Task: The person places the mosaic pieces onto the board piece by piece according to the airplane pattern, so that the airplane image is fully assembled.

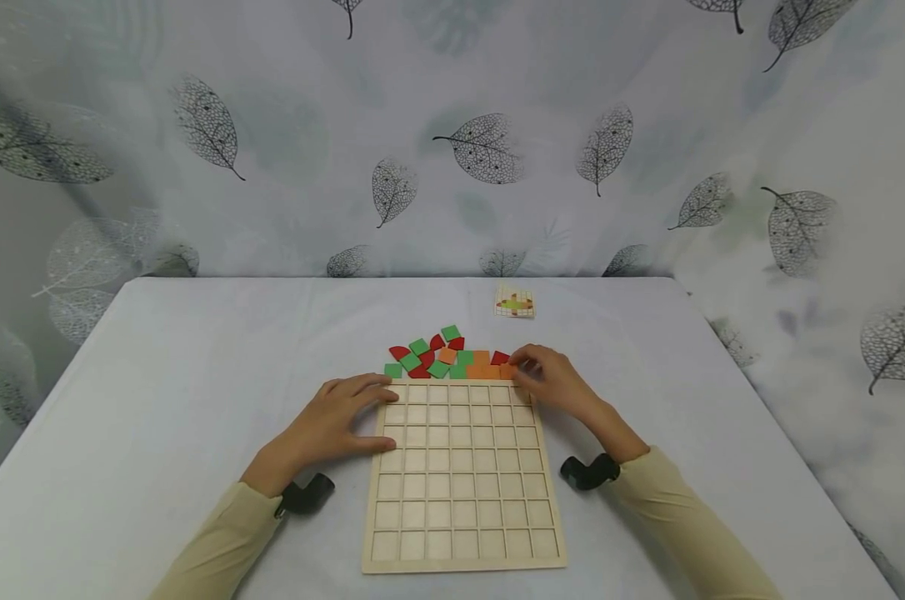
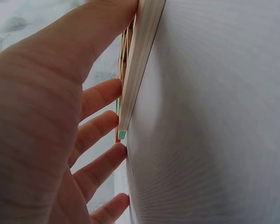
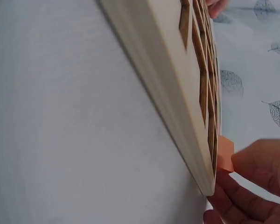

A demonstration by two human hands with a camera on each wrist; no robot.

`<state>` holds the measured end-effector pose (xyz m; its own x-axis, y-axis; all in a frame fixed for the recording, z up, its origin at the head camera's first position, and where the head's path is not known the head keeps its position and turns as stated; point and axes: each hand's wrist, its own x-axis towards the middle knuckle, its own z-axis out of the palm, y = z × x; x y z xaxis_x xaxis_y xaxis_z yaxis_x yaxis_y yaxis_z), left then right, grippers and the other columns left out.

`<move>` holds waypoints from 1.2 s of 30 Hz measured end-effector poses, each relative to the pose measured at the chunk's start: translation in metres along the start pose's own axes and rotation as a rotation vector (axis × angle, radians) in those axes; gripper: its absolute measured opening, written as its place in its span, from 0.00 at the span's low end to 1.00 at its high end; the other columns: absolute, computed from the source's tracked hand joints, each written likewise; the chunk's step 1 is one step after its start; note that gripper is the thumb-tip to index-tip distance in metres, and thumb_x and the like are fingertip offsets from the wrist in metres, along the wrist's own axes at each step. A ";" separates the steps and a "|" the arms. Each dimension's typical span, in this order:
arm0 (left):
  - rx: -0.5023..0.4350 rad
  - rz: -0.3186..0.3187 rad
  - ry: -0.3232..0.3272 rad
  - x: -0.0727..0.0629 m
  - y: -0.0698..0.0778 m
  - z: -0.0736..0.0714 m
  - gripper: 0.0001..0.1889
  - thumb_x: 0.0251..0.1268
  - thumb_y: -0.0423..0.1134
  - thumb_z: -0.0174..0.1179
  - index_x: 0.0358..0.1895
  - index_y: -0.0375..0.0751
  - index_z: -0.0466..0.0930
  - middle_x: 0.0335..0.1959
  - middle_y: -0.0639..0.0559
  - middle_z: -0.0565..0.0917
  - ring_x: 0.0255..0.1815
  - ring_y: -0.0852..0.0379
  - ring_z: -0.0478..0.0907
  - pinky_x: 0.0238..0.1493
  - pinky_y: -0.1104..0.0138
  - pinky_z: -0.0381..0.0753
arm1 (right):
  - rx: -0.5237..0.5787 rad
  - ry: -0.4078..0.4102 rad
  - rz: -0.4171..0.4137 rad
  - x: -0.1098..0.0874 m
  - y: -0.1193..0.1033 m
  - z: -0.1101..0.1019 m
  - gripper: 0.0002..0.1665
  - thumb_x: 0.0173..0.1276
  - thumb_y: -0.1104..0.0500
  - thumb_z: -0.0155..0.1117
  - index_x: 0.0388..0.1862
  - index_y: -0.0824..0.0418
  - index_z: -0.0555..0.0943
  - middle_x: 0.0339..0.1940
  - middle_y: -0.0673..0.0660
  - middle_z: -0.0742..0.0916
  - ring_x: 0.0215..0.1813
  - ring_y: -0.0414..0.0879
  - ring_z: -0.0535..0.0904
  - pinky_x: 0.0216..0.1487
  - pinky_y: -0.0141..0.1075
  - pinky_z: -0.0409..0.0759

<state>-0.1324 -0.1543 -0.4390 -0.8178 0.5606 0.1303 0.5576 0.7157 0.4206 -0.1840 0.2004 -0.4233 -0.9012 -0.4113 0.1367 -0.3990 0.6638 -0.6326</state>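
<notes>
A pale wooden grid board (image 1: 463,461) lies flat, its square cells bare. My left hand (image 1: 340,421) rests along the board's upper left edge, fingers spread and thumb on the frame; in the left wrist view its fingertips (image 2: 113,156) line the board's side. At the far right corner, my right hand (image 1: 557,382) pinches an orange square tile (image 3: 225,155) between thumb and fingers. Beyond the board's far edge lie red, green and orange tiles (image 1: 439,369), some overlapping; among them are green squares (image 1: 451,332) and red curved pieces (image 1: 398,353).
A small pattern card (image 1: 514,302) with a coloured picture lies near the table's back edge. White cloth covers the table (image 1: 235,350), and a leaf-print curtain (image 1: 287,125) hangs behind it. Black wrist cameras (image 1: 307,494) sit at both cuffs.
</notes>
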 end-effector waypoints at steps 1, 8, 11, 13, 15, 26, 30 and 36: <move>-0.004 0.000 0.000 0.000 0.000 0.000 0.32 0.52 0.61 0.69 0.60 0.52 0.77 0.67 0.51 0.72 0.69 0.50 0.68 0.66 0.46 0.62 | -0.002 0.003 0.025 0.000 0.000 0.000 0.09 0.68 0.67 0.61 0.45 0.69 0.80 0.41 0.61 0.86 0.42 0.54 0.80 0.46 0.47 0.79; -0.003 0.009 0.007 0.001 0.000 0.002 0.32 0.52 0.61 0.69 0.60 0.52 0.77 0.67 0.50 0.72 0.69 0.50 0.68 0.66 0.46 0.62 | 0.055 0.042 0.163 0.001 0.001 0.001 0.08 0.71 0.65 0.60 0.46 0.67 0.81 0.40 0.61 0.87 0.39 0.50 0.81 0.41 0.39 0.79; -0.005 0.015 0.011 0.001 0.000 0.002 0.32 0.52 0.61 0.69 0.60 0.52 0.77 0.67 0.50 0.72 0.69 0.50 0.68 0.66 0.46 0.62 | 0.087 0.060 0.184 0.001 0.003 0.001 0.09 0.71 0.64 0.61 0.45 0.68 0.82 0.38 0.61 0.87 0.37 0.48 0.81 0.39 0.37 0.78; -0.004 0.015 0.012 0.000 0.000 0.002 0.32 0.53 0.61 0.69 0.60 0.52 0.77 0.67 0.50 0.72 0.69 0.50 0.67 0.66 0.46 0.62 | 0.103 0.070 0.192 0.002 0.005 0.001 0.09 0.70 0.64 0.61 0.45 0.68 0.83 0.38 0.61 0.87 0.36 0.47 0.80 0.38 0.35 0.78; -0.004 0.014 0.012 0.000 0.000 0.002 0.32 0.53 0.61 0.69 0.60 0.52 0.77 0.67 0.51 0.72 0.69 0.50 0.67 0.66 0.46 0.62 | 0.109 0.080 0.193 0.002 0.006 0.001 0.09 0.70 0.63 0.62 0.45 0.68 0.83 0.38 0.61 0.87 0.35 0.47 0.80 0.37 0.34 0.77; -0.005 0.001 0.008 0.000 0.000 0.003 0.32 0.53 0.61 0.69 0.61 0.53 0.76 0.67 0.52 0.72 0.69 0.51 0.67 0.67 0.47 0.61 | 0.184 0.114 0.248 0.002 0.007 0.000 0.10 0.71 0.62 0.62 0.46 0.67 0.83 0.39 0.61 0.87 0.35 0.48 0.79 0.35 0.32 0.75; -0.001 -0.001 0.006 0.000 0.000 0.003 0.32 0.53 0.61 0.69 0.61 0.53 0.76 0.68 0.51 0.71 0.69 0.51 0.66 0.67 0.47 0.61 | 0.197 0.128 0.256 0.000 0.008 0.001 0.11 0.70 0.61 0.63 0.47 0.66 0.84 0.40 0.60 0.87 0.37 0.47 0.80 0.38 0.32 0.76; -0.007 0.000 0.002 0.000 0.000 0.001 0.32 0.53 0.60 0.70 0.61 0.52 0.76 0.68 0.50 0.71 0.69 0.50 0.66 0.67 0.46 0.61 | 0.251 0.137 0.254 -0.003 0.010 0.001 0.12 0.70 0.60 0.64 0.47 0.66 0.84 0.41 0.61 0.87 0.37 0.47 0.80 0.38 0.31 0.76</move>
<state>-0.1321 -0.1539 -0.4398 -0.8180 0.5600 0.1318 0.5567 0.7128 0.4266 -0.1849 0.2080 -0.4307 -0.9872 -0.1543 0.0413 -0.1209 0.5530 -0.8243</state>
